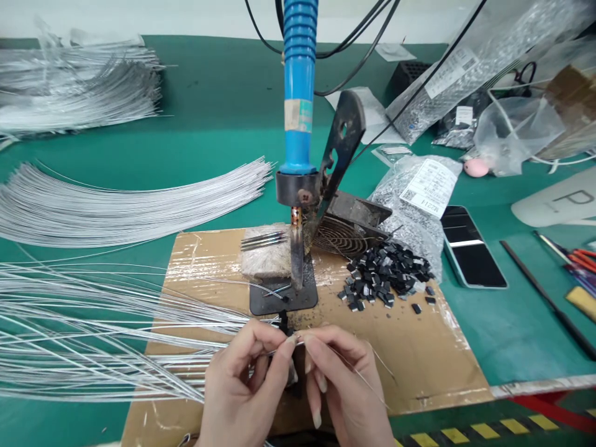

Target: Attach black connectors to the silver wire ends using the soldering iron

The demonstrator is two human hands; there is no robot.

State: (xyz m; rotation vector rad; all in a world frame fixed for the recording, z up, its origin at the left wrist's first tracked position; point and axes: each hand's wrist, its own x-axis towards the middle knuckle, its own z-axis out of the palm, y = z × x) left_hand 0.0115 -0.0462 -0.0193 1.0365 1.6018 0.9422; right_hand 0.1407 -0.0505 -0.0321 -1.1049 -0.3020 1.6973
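My left hand (249,382) is closed in a pinch on the end of a thin white cable, just below the soldering iron stand. Close against it, my right hand (349,379) pinches a thin silvery wire (361,374) that trails out to the lower right. The fingertips of both hands nearly meet, and what lies between them is mostly hidden. Above them a blue-handled soldering iron (298,149) points straight down, its tip (297,267) over a small dark base plate (305,300). White cables (186,316) run in from the left beside my left hand.
A cardboard sheet (433,366) covers the green table. Small black connectors (391,273) are heaped on its right, near a round fan grille (342,236). A phone (472,248), bubble-wrap bag (419,192) and dark rod (544,295) lie farther right. Bundled cables (139,202) lie left.
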